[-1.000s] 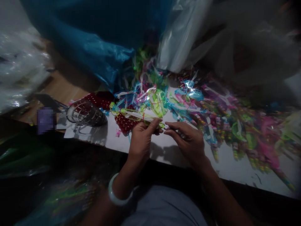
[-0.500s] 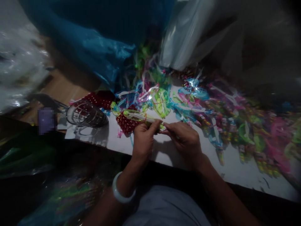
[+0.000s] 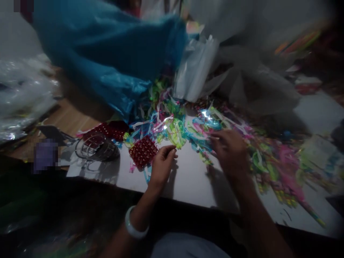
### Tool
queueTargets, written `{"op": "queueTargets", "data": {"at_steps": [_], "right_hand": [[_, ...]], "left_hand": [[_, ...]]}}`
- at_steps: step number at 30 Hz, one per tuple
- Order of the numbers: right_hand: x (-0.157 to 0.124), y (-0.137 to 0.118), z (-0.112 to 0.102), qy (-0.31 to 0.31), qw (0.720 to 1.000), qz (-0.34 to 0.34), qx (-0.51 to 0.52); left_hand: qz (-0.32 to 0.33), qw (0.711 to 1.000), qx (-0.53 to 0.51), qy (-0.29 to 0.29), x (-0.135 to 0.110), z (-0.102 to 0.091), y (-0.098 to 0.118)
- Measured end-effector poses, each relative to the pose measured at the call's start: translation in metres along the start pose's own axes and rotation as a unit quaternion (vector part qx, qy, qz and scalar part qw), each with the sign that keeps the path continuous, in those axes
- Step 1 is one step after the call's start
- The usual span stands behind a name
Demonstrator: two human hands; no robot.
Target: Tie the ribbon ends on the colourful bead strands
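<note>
My left hand (image 3: 162, 160) hovers over the white tabletop (image 3: 188, 182) with its fingers loosely curled, thumb and forefinger slightly apart, and nothing visible between them. Beside it on the left lies a dark red beaded square (image 3: 143, 152). My right hand (image 3: 232, 150) is at the near edge of a pile of colourful plastic-wrapped pieces (image 3: 174, 130) with white strips. Its fingers look spread, close to blue and pink pieces; motion blur softens the fingertips. A pale yellow-green piece (image 3: 220, 117) lies just beyond that hand.
A wire mesh cup (image 3: 97, 147) lies on its side at the left, near dark red dotted fabric (image 3: 115, 130). Large blue plastic (image 3: 113, 53) and clear plastic bags (image 3: 196, 68) hang behind the pile. More pieces with yellow ends (image 3: 286, 199) spread out to the right.
My hands have parted. The yellow-green piece they held together has left my left hand, while my right hand has moved right and away from me to the pile. The view has shifted.
</note>
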State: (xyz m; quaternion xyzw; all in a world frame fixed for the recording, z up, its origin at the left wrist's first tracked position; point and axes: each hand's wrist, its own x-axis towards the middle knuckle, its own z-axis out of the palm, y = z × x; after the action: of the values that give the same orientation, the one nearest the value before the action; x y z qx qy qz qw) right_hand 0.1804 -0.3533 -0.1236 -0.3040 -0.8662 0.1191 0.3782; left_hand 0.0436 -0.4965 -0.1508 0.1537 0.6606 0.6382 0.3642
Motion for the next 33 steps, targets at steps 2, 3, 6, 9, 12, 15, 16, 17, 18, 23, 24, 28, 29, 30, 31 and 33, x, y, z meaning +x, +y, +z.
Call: {"op": "queueTargets", "data": {"at_steps": [2,3,6,9,12,15,16,17,18,23,24,28,29,30,31,33], "right_hand": [[0.006,-0.012,0.038,-0.084,0.996,0.035,-0.015],[0.008,-0.017,0.057,-0.124,0.990,0.059,-0.044],[0.013,-0.023,0.092,-0.181,0.975,0.089,-0.090],[0.015,-0.012,0.086,-0.172,0.980,0.077,-0.061],[0.013,-0.003,0.061,-0.128,0.991,0.036,0.006],[-0.001,-0.012,0.039,-0.081,0.996,-0.006,0.025],[-0.007,-0.019,0.034,-0.082,0.996,-0.020,0.028],[-0.013,-0.026,0.031,-0.093,0.994,-0.032,0.042],[-0.017,-0.033,0.028,-0.109,0.991,-0.039,0.069],[-0.024,-0.047,0.010,-0.176,0.954,0.044,0.241],[-0.024,-0.046,0.007,-0.191,0.944,0.057,0.265],[-0.027,-0.040,0.002,-0.247,0.918,0.083,0.299],[-0.029,-0.039,0.002,-0.249,0.919,0.095,0.291],[-0.031,-0.040,0.002,-0.245,0.921,0.107,0.285],[-0.032,-0.041,0.002,-0.234,0.923,0.118,0.282],[-0.035,-0.044,0.002,-0.204,0.927,0.130,0.288]], "left_hand": [[0.010,1.000,0.022,-0.004,0.005,0.001,-0.006],[0.018,0.999,0.039,-0.005,0.007,0.001,-0.010],[0.033,0.996,0.082,-0.003,0.005,0.001,-0.022],[0.013,0.998,0.056,-0.004,0.002,0.000,-0.026],[-0.028,0.999,-0.024,-0.008,0.005,0.005,-0.020],[-0.061,0.992,-0.098,-0.045,0.009,0.013,-0.009],[-0.068,0.989,-0.116,-0.068,0.010,0.015,-0.005],[-0.070,0.985,-0.130,-0.090,0.010,0.016,-0.002],[-0.068,0.983,-0.141,-0.102,0.009,0.017,0.000],[-0.065,0.981,-0.180,-0.028,-0.004,0.005,0.012],[-0.067,0.979,-0.190,-0.021,-0.008,0.002,0.014],[-0.056,0.974,-0.216,-0.024,-0.019,-0.005,0.022],[-0.053,0.974,-0.217,-0.024,-0.021,-0.005,0.024],[-0.050,0.975,-0.216,-0.022,-0.022,-0.005,0.025],[-0.047,0.975,-0.215,-0.020,-0.023,-0.004,0.026],[-0.042,0.976,-0.212,-0.022,-0.025,-0.002,0.027]]}}
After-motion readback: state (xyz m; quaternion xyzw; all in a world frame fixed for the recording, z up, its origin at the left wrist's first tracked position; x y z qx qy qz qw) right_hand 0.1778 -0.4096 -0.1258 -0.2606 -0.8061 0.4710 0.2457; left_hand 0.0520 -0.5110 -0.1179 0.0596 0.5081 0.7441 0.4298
